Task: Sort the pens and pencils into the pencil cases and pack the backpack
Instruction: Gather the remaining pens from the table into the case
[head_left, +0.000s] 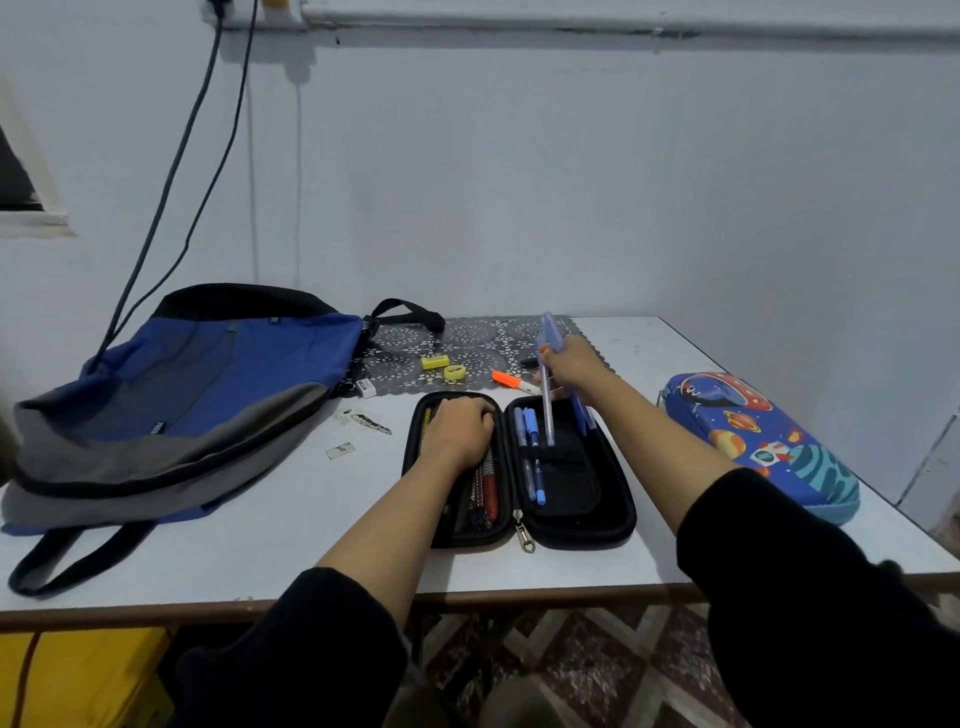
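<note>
Black sleeves (810, 597) are seen nearest, both forearms reaching over the white table (260, 545).

Black pencil case (576, 519): laid open flat at the table's near middle. Red and dark pencils (487, 491) are held in its left half, blue pens (531, 457) in its right.

Left hand (460, 431): laid knuckles-up on the left half, fingers bent. Whether anything is gripped cannot be told.

Right hand (571, 364): clenched round a bundle of blue pens (546, 400), held steeply tilted, lower ends over the right half.

Space-print pencil case (758, 441): closed, at the right.

Blue and grey backpack (197, 395): laid flat at the left.

Orange marker (511, 382), yellow sharpener (454, 371): left on the lace mat (483, 332) beyond.
</note>
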